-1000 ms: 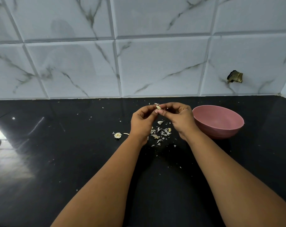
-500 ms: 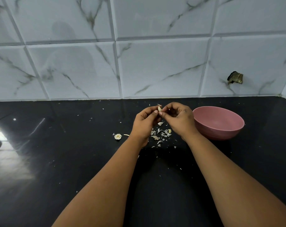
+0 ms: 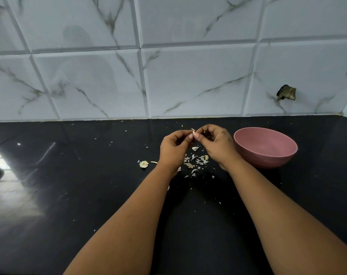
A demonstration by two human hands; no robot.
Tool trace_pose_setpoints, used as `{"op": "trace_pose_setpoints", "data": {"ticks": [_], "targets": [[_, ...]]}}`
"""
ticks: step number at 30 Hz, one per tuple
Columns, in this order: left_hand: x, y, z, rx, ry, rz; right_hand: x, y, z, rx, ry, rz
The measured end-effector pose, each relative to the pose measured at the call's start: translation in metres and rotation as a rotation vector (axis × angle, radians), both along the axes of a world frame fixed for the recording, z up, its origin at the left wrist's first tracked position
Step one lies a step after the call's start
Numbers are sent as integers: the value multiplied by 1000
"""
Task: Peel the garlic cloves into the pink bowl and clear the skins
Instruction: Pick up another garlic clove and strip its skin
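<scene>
Where the two hands meet above the black counter point(image 3: 89, 195), pinched at the fingertips: a garlic clove point(image 3: 193, 132), small and pale, mostly hidden, only a cream tip showing between the thumbs. Left hand point(image 3: 173, 148) curled, thumb and forefinger closed on the clove from the left; right hand point(image 3: 215, 142) likewise curled, fingertips nipping the same clove from the right, knuckles arched over it. A thin wisp of skin sticking up from the clove's top. Directly beneath the hands, scattered on the counter, a litter of garlic skins point(image 3: 197, 160): whitish and faintly purple flakes, with one larger curved piece point(image 3: 195, 148) lying between the wrists. Off to the left of the left wrist, a dry root end point(image 3: 144, 164) and a short pale sliver beside it. Just right of the right hand, near but apart, the pink bowl point(image 3: 268, 155), upright, its contents impossible to tell from this angle. Behind, marbled white wall tiles point(image 3: 188, 76).
</scene>
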State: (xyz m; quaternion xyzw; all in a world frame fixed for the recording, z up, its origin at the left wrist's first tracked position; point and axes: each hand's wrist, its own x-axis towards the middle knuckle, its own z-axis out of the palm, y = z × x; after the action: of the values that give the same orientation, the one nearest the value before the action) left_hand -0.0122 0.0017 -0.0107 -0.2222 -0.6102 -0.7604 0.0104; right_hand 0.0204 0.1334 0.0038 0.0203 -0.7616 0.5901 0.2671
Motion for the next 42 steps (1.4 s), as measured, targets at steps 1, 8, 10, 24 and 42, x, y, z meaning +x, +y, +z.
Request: {"op": "trace_pose_setpoints", "data": {"ticks": [1, 8, 10, 24, 42], "targets": [[-1, 0, 0, -18, 16, 13, -1, 0, 0, 23, -12, -4], [-3, -2, -1, -62, 62, 25, -1, 2, 0, 108, -77, 12], [-3, -2, -1, -63, 58, 17, -2, 2, -1, 134, -103, 23], [-3, -2, -2, -52, -41, 63, -2, -8, -2, 190, -164, -28], [2, -7, 13, 350, -363, 44, 0, -5, 2, -13, 10, -45]]}}
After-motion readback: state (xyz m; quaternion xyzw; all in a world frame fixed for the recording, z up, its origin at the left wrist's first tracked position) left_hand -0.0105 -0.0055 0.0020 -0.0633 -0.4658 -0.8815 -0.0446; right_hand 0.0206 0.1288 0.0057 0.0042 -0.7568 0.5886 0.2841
